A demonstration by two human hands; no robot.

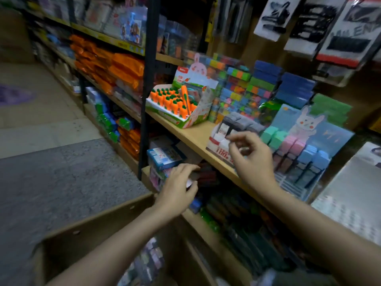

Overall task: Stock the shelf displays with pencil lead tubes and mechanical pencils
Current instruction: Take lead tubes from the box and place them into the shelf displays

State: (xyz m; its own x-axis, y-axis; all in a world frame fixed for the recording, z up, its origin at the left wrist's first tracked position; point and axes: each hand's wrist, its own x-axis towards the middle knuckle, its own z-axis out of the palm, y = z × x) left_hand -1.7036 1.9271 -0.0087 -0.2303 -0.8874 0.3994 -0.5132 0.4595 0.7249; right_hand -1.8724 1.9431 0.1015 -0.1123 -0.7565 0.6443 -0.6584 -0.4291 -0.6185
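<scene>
Lead tube display box (221,141) sits at shelf (191,135) front edge; right hand (250,159) over it, grip part-curled, contents unclear; left hand (178,186) grip loose near lower shelf; seat tubes upright, steady box

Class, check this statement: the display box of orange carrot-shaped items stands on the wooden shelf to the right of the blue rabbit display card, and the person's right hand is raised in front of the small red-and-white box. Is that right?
One detail is wrong. In the head view the carrot display box stands on the wooden shelf to the left of the blue rabbit display card, not the right. The right hand is indeed raised in front of the small red-and-white box.
</scene>
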